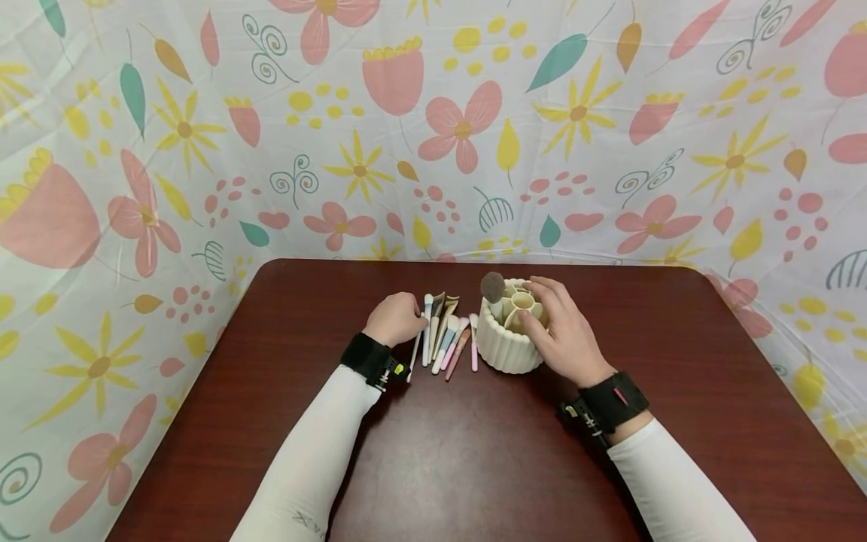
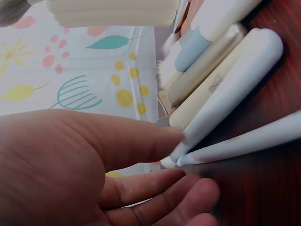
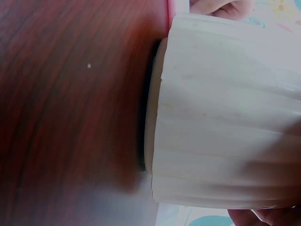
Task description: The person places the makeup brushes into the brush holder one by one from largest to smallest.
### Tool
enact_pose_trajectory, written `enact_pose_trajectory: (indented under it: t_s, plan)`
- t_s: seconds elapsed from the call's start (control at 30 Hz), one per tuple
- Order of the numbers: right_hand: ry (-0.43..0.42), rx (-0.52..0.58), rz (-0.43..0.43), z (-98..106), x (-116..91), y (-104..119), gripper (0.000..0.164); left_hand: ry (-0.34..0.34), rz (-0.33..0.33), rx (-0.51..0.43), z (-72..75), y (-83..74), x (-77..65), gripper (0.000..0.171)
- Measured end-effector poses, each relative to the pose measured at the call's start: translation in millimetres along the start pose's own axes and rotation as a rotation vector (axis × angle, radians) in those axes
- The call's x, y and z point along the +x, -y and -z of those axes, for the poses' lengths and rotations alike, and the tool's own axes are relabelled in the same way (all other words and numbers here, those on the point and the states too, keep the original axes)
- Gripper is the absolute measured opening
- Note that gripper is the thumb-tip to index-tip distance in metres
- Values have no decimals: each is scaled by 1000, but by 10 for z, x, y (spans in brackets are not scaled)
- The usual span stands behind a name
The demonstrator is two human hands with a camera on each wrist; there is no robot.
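My left hand [image 1: 395, 320] is at the left end of a row of makeup brushes, its thumb and forefinger pinching the top end of a thin white makeup brush [image 2: 244, 141]. That brush slants away from a thicker white-and-blue brush [image 2: 235, 84] beside it. My right hand [image 1: 565, 331] grips the right side of a cream fluted brush holder [image 1: 509, 351], thumb and fingers at its rim. Inside, the holder has petal-like compartments around a round middle one. A fluffy grey-brown brush [image 1: 493, 287] stands upright at its left. The right wrist view shows mostly the holder's ribbed wall [image 3: 216, 113].
Several more brushes lie side by side between my hands, among them a brown-handled one [image 1: 458, 354] and a pink one [image 1: 474, 346] close to the holder. All rest on a dark red-brown table [image 1: 474, 467]. Behind it hangs a flower-patterned cloth [image 1: 467, 188].
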State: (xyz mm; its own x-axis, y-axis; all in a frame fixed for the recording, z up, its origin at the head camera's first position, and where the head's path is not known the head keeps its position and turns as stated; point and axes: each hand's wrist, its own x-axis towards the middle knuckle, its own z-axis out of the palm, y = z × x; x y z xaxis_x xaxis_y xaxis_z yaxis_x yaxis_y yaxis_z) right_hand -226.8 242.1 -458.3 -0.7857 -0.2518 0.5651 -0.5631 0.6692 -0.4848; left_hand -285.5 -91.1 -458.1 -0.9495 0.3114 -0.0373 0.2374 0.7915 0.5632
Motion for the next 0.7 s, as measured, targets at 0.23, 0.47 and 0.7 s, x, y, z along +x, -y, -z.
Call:
enact_pose_trajectory:
  t_s: [0.23, 0.47, 0.7]
  plan:
    - [0, -2, 3, 1, 0, 1, 49, 66, 25, 54, 66, -103, -74, 55]
    - [2, 0, 1, 1, 2, -3, 49, 94, 57, 88, 83, -130, -83, 52]
    - [-2, -4, 5, -4, 4, -5, 48, 60, 2, 92, -198, 289, 200, 41]
